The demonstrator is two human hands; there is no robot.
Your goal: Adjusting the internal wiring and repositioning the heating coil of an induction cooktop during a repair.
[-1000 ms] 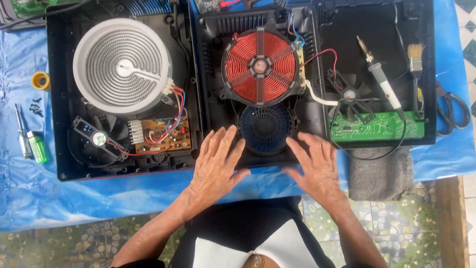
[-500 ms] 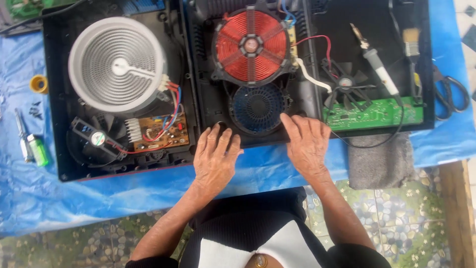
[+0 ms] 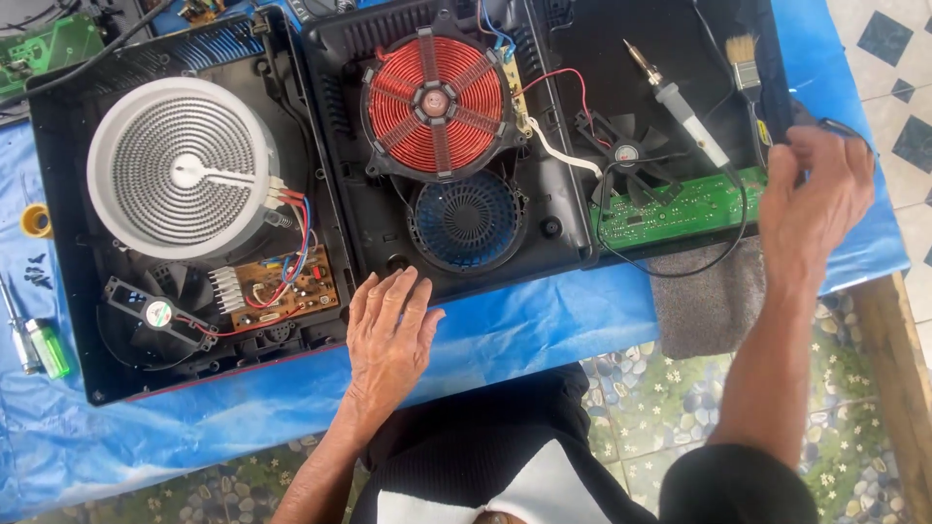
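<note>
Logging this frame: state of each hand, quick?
Left hand: open, flat, fingers on the front edge of the middle cooker housing.
Right hand: fingers curled at the scissors; grip cannot be told.

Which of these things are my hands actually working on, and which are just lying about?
In hand:
left hand on the middle cooker housing
right hand at the scissors

Lying about:
soldering iron
paintbrush
green screwdriver
tape roll
</note>
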